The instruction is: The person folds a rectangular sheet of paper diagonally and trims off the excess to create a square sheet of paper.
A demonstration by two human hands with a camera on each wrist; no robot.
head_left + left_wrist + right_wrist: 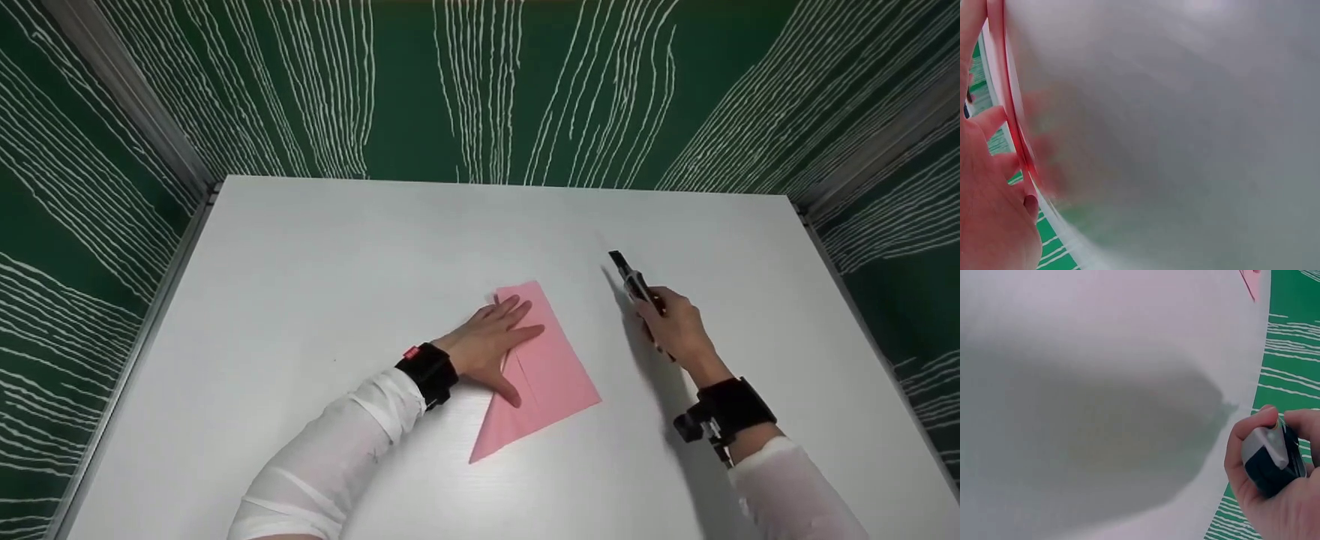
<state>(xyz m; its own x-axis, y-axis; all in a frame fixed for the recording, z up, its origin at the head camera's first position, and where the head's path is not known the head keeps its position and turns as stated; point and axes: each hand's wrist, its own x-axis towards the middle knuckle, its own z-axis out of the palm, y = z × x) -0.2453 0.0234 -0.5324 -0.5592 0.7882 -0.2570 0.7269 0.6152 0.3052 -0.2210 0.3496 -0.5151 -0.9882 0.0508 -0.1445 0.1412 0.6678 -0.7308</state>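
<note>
A folded sheet of pink paper (551, 367) lies on the white table, its pointed corner toward the front. My left hand (487, 345) rests on the paper's left side with fingers spread, pressing it down. In the left wrist view the paper's folded edge (1010, 112) runs beside the fingers. To the right of the paper, my right hand (679, 322) grips a black and grey utility knife (634, 281), held above the table with its front end pointing away. The knife's rear end (1272, 458) shows inside the curled fingers in the right wrist view.
The white table (360, 247) has grey metal frame posts (142, 90) at its back corners. Green panels (405, 90) with wavy white lines stand behind it and at both sides. Black camera straps (429, 373) sit on both wrists.
</note>
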